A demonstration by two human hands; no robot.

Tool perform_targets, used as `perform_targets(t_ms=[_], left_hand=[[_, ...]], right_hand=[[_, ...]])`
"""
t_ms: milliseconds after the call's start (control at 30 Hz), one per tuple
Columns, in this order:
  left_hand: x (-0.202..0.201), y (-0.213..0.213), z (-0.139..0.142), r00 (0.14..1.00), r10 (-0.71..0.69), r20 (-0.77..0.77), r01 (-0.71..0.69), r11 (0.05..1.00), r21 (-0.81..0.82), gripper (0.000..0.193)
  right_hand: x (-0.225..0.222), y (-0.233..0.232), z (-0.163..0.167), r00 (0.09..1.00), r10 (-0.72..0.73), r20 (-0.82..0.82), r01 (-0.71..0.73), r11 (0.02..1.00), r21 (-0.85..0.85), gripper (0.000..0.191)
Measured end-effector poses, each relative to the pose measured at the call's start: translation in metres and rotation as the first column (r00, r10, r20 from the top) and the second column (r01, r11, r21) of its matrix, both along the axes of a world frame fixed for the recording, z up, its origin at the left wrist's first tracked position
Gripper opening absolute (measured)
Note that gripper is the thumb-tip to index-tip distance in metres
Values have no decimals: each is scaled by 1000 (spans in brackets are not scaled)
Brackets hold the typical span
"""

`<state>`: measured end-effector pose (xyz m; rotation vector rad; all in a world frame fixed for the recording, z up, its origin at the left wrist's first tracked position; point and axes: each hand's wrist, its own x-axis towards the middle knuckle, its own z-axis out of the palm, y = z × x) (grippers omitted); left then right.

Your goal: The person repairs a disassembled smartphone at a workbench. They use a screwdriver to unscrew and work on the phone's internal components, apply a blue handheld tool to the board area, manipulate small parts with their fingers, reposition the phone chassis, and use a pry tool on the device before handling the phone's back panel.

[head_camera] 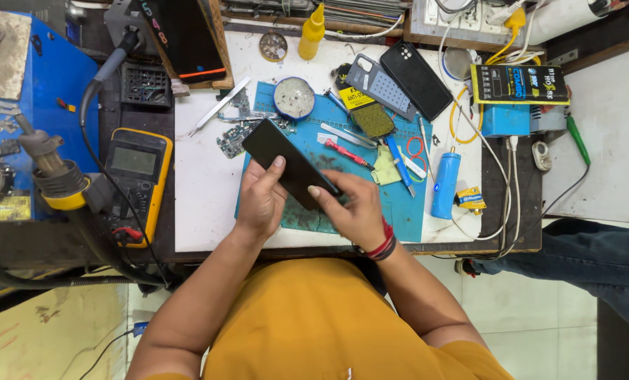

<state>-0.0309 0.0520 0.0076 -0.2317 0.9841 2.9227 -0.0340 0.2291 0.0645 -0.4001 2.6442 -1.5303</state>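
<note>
I hold a black phone (276, 151) slanted over the blue work mat (406, 211). My left hand (260, 200) grips its lower left edge, thumb laid on the dark face. My right hand (350, 207) clasps the lower right end, with red thread bands at the wrist. The phone's upper end points up-left toward a round tin (294, 97) and a green circuit board (231, 141).
A red screwdriver (346, 153), tweezers (219, 105), a brush, two phone back covers (399, 81) and a yellow bottle (312, 32) lie on the white table. A yellow multimeter (135, 176) sits left. A blue cylinder (445, 184) and cables lie right. Another person's leg (589, 257) is at right.
</note>
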Motion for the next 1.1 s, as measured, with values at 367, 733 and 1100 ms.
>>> perform_targets(t_ms=[367, 733, 1100], left_hand=[[-19, -5, -1, 996, -68, 66, 55, 983, 176, 70], [-8, -8, 8, 984, -125, -124, 69, 921, -385, 41], [-15, -30, 69, 727, -504, -467, -375, 280, -884, 55]], right_hand=[[11, -9, -4, 902, 142, -408, -95, 986, 134, 28], [-27, 7, -14, 986, -66, -156, 32, 976, -215, 26], [-40, 14, 7, 803, 129, -581, -241, 963, -119, 43]])
